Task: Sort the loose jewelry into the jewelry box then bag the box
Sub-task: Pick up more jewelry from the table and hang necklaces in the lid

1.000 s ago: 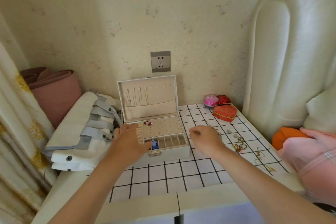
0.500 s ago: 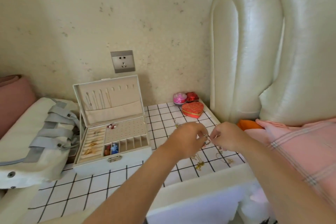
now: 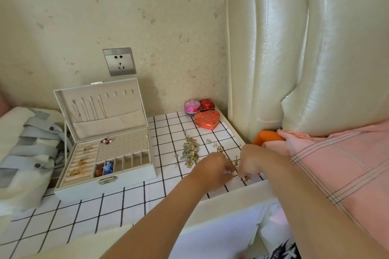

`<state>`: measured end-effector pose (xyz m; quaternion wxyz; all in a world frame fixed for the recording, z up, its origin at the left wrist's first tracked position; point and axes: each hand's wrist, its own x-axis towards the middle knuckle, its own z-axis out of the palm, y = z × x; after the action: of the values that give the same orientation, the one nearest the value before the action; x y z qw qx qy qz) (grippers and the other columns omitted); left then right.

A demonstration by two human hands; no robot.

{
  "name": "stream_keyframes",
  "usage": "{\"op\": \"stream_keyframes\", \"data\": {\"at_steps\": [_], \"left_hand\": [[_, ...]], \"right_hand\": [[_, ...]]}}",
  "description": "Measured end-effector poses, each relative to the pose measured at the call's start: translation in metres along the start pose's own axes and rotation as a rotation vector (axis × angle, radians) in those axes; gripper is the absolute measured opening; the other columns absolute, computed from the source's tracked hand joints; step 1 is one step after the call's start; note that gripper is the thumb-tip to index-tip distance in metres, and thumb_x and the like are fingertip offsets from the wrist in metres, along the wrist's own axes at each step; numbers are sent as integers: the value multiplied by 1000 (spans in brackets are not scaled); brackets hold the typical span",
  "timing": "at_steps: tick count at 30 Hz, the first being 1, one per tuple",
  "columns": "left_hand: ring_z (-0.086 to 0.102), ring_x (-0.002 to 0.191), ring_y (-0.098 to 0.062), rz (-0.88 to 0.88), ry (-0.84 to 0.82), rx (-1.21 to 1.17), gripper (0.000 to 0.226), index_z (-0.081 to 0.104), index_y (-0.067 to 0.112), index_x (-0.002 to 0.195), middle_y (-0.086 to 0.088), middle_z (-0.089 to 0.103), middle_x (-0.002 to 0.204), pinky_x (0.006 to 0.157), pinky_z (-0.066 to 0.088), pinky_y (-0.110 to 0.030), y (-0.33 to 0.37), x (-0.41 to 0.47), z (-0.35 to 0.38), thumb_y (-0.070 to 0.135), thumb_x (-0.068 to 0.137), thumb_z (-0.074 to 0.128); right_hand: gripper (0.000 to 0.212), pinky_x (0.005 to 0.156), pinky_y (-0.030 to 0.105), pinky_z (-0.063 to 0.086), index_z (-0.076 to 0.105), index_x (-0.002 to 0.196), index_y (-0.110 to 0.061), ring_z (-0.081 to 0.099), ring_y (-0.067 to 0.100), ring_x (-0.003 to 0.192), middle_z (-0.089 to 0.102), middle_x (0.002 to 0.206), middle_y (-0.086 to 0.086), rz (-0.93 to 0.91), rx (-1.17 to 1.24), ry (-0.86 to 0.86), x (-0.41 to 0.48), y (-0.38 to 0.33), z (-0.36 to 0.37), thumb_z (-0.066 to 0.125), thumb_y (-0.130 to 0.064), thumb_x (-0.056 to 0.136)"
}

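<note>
Step in hand: sorting, picking one piece out of the loose jewelry. Bagging has not begun.

Right hand (image 3: pixel 251 162): fingers curled down, pinching a thin gold chain with a small charm (image 3: pixel 246 178) that lies on the white cloth with black grid lines (image 3: pixel 164 193), right under the fingertips.

Left hand (image 3: pixel 212 169): fingers curled toward the same chain, touching or nearly touching the right hand. Its tips are hidden behind the knuckles, so I cannot tell if it really grips.

The tangled heap of gold and silver jewelry (image 3: pixel 190 151) is just beyond the left hand, still unsorted. More small chain bits (image 3: pixel 220 149) lie between the heap and the right hand.

The open white rectangular jewelry box (image 3: pixel 130 176) is well to the left of the left hand, lid up. Some slots hold pieces and the narrow compartments nearest the hand look free.

The grey-strapped white fabric bag (image 3: pixel 27 153) is far left, past the box. The red heart-shaped tin (image 3: pixel 206 119) is beyond both hands.

Next, likely: lift the chain clear without snagging its neighbours, carry it left to the box and lay it in a free slot. Fine chains tangle, so it calls for a slow, two-handed lift.
</note>
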<state>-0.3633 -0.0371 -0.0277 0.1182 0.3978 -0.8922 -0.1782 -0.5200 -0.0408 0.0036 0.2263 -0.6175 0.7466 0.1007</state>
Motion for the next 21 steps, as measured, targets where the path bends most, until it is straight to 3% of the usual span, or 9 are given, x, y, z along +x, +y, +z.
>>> {"op": "stream_keyframes", "data": {"at_steps": [5, 8, 10, 13, 16, 21], "left_hand": [[55, 108, -16, -73, 116, -120, 27, 60, 17, 121, 0, 63, 115, 91, 47, -29, -7, 2, -1, 13, 95, 54], [61, 100, -14, -183, 276, -430, 28, 53, 16, 114, 1, 64, 111, 82, 52, -27, -9, 0, -11, 0, 96, 41], [65, 91, -20, -283, 285, -682, 29, 52, 18, 109, 0, 66, 107, 75, 55, -30, -8, -2, -24, -4, 94, 40], [67, 82, -21, -358, 254, -882, 21, 60, 13, 107, -7, 70, 99, 80, 58, -33, -11, -10, -47, 1, 95, 46], [63, 69, -10, -364, 245, -892, 16, 64, 10, 108, -2, 70, 91, 64, 50, -22, -16, -22, -71, 9, 98, 52], [56, 60, -10, -323, 153, -870, 13, 65, 11, 107, 0, 70, 80, 56, 44, -19, -29, -41, -104, 16, 96, 60]], "right_hand": [[25, 59, 27, 45, 75, 88, -11, 58, 22, 64, 68, 78, 7, -119, 120, -41, -2, -4, -3, 71, -33, 78], [17, 64, 28, 45, 69, 76, -14, 56, 19, 67, 61, 74, 4, -225, 297, 12, -12, -14, -14, 67, -27, 87], [18, 58, 26, 39, 65, 74, -15, 51, 17, 63, 57, 68, 3, -279, 465, 42, -19, -22, -20, 63, -21, 91], [14, 53, 24, 36, 69, 83, -11, 51, 15, 62, 61, 67, 2, -372, 718, 32, -23, -29, -25, 61, -14, 94], [15, 54, 24, 39, 70, 90, -8, 56, 14, 62, 67, 72, 1, -455, 922, -7, -22, -37, -29, 59, -13, 98], [15, 68, 29, 46, 68, 93, -7, 62, 18, 73, 70, 86, 15, -599, 1156, -112, -24, -61, -38, 55, -11, 99]]}}
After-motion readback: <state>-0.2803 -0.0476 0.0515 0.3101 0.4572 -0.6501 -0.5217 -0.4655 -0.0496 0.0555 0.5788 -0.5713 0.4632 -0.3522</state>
